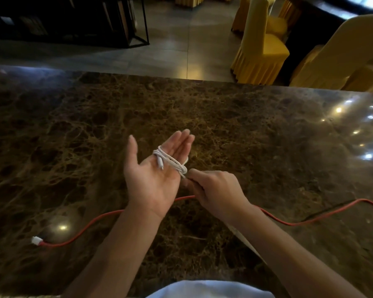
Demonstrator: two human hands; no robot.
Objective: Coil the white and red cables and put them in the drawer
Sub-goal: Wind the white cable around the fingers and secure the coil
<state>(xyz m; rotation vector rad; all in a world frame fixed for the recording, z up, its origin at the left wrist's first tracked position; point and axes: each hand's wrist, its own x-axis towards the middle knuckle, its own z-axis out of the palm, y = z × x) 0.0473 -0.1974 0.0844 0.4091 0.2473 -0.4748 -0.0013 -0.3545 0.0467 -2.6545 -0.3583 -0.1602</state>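
The white cable (170, 160) is wound in several loops around the straight fingers of my left hand (154, 175), which is held palm up over the marble table. One small plug end lies on the palm. My right hand (215, 191) pinches the cable's other end right beside the left hand's little-finger edge. The red cable (91, 224) lies loose on the table beneath both arms, running from a white plug (36, 240) at the lower left out past the right edge. No drawer is in view.
The dark brown marble table (267, 136) fills the view, its far edge near the top. Beyond it stand yellow-covered chairs (261, 48) at the upper right and a black shelf frame (125, 20) at the upper left.
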